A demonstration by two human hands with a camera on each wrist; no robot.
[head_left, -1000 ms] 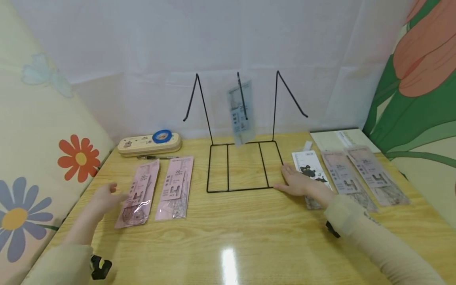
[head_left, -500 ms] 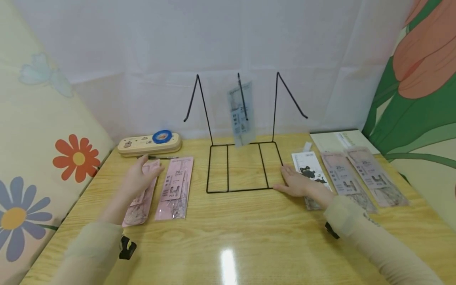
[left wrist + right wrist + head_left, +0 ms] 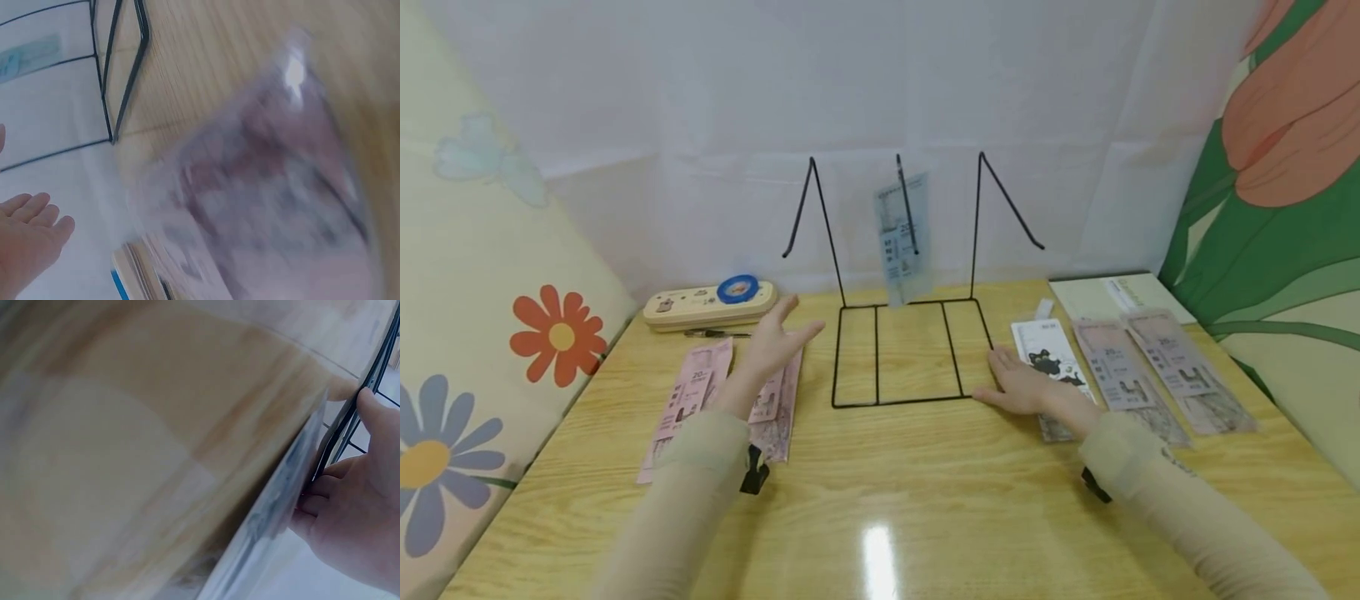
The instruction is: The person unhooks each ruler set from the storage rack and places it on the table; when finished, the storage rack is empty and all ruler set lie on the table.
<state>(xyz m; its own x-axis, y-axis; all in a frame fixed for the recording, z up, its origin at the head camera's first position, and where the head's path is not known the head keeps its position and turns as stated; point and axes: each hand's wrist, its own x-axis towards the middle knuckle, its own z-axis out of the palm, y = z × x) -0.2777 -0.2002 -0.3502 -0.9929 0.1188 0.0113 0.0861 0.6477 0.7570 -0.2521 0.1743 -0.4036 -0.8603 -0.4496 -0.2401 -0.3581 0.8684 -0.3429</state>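
Left hand: raised above the tabletop, centre-left of head view, forearm running up from lower left. Fingers straight and spread, pointing up-right toward the wire rack; released, grasping nothing. Directly beneath it lie two pink packets, flat, side by side; the hand and sleeve cover part of the right one. Left wrist view is blurred: a pink packet fills the frame centre, rack corner at upper left, fingertips at lower left, open.

Right hand: palm down on the tabletop, centre-right of head view, at the rack base's front-right corner. Fingers extended, flat; the thumb touches the base wire. Right wrist view shows the thumb lying against the black wire, other fingers loosely bent beside it; no grasp.

Rack: upright at frame centre, rear of tabletop. A grey-blue packet hangs on its middle prong.

Right of the right hand: a white cat-print packet, then two grey-pink packets. Upper left: a pencil case with a blue tape roll on top.
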